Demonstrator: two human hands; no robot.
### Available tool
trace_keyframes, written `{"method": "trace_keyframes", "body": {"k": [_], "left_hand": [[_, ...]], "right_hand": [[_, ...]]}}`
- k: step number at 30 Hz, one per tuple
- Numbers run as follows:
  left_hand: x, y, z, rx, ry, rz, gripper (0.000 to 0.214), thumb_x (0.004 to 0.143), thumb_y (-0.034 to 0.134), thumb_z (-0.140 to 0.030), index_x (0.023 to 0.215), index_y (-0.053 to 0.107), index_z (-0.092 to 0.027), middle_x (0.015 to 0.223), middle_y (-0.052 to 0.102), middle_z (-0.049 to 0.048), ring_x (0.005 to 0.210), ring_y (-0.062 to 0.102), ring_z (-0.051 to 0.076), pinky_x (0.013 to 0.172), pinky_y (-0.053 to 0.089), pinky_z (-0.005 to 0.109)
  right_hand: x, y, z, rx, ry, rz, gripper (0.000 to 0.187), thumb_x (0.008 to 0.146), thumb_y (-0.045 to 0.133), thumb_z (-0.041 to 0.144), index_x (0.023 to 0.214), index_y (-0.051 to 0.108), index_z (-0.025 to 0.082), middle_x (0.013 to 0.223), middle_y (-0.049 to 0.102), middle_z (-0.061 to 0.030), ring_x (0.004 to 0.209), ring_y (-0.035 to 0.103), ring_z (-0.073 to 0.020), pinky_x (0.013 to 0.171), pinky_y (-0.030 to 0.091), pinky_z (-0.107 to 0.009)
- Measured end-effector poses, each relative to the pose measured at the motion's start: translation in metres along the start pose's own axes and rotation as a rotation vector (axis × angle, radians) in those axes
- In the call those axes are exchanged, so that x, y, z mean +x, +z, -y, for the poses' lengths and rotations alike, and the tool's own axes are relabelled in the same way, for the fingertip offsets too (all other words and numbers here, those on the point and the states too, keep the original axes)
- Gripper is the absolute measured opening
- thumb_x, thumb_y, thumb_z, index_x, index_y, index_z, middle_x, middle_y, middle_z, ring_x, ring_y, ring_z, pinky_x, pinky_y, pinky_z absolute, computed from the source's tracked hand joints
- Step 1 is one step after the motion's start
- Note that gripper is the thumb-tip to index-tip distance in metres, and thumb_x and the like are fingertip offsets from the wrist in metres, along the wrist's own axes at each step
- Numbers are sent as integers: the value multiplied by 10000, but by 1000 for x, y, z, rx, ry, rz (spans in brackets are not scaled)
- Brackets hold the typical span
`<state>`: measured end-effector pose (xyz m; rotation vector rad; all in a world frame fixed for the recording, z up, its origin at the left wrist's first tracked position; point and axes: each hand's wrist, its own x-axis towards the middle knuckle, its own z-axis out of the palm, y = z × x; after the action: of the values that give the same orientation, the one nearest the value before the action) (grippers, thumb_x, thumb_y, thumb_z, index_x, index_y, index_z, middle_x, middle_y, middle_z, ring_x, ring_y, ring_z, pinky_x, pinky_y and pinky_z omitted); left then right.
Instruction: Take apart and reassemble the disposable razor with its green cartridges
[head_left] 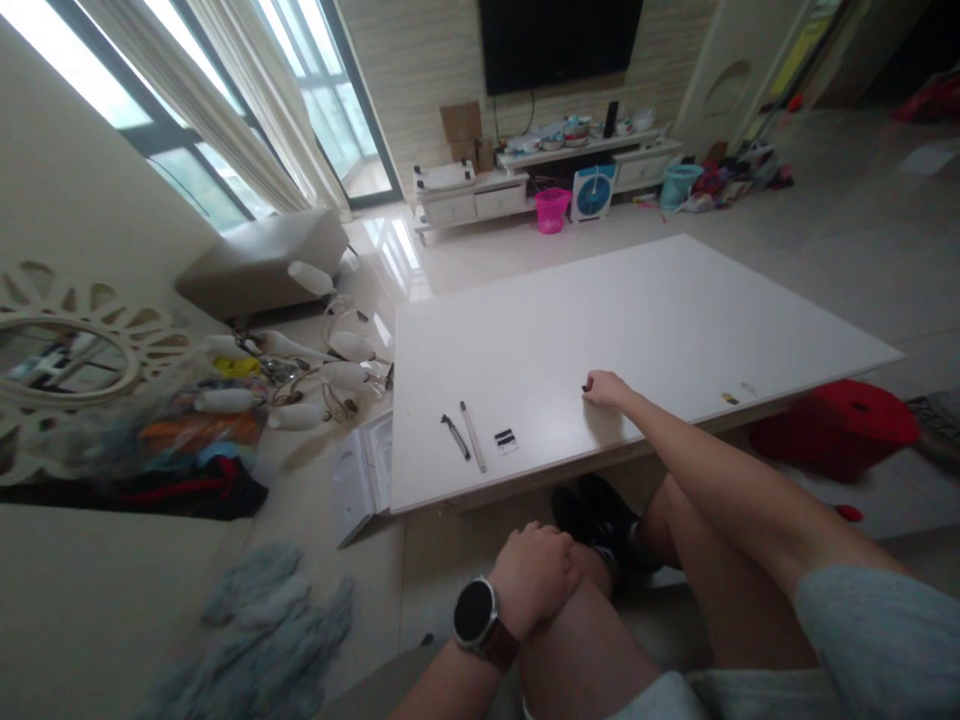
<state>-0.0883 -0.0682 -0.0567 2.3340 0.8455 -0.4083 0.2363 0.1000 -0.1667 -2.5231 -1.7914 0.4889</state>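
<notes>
The right hand (604, 389) lies knuckles up on the white tabletop (675, 300), near its front edge, with the fingers drawn together onto a small dark piece (584, 387) that sits on the board right at the fingertips; whether it is pinched or only touched cannot be told. The left hand (534, 585), with a dark-faced wristwatch (475, 612) on a brown strap, is curled over the knee (592, 578) below the tabletop's front edge and holds no object. Toward the tabletop's front left corner lie a small black-and-white label (505, 439) whose marks are too small to read, a thin white rod (472, 436) and, just beside that, a slim black tool (455, 436). Two tiny bits (730, 398) rest near the tabletop's front right corner. Under that corner stands a red stool (836, 425). Off the tabletop's left edge a chandelier (300, 365) with white shades lies on the floor. Beyond the tabletop's far edge stand a pink basket (552, 210) and a teal bucket (681, 184), contents not discernible, and a low TV shelf (577, 150) carrying bowls.
</notes>
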Motion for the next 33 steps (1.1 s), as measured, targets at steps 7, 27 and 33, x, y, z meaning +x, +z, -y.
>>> {"method": "trace_keyframes", "body": {"k": [7,27,33], "left_hand": [[1,2,0,11,-2,-21,343,922,458,-345,1040,721,-160,1141,714,113,1093,630,302,1004,497,451],[-1,3,0,9,-26,-22,360,933,460,-384,1043,719,-159,1142,711,124,1119,627,309,1018,489,470],[-3,-3,-4,22,-31,-7,345,928,459,-346,1041,721,-150,1120,716,127,1108,627,320,981,511,487]], "right_hand": [[3,0,-1,-8,-37,48,216,759,683,165,969,728,155,1008,744,-122,924,676,-225,745,454,-256],[-18,-12,56,86,-348,-5,356,796,581,136,1091,762,218,921,762,-41,836,659,-169,745,444,-233],[-33,1,104,131,-508,-24,221,790,592,158,907,780,147,889,754,-85,805,649,-185,729,437,-251]]}}
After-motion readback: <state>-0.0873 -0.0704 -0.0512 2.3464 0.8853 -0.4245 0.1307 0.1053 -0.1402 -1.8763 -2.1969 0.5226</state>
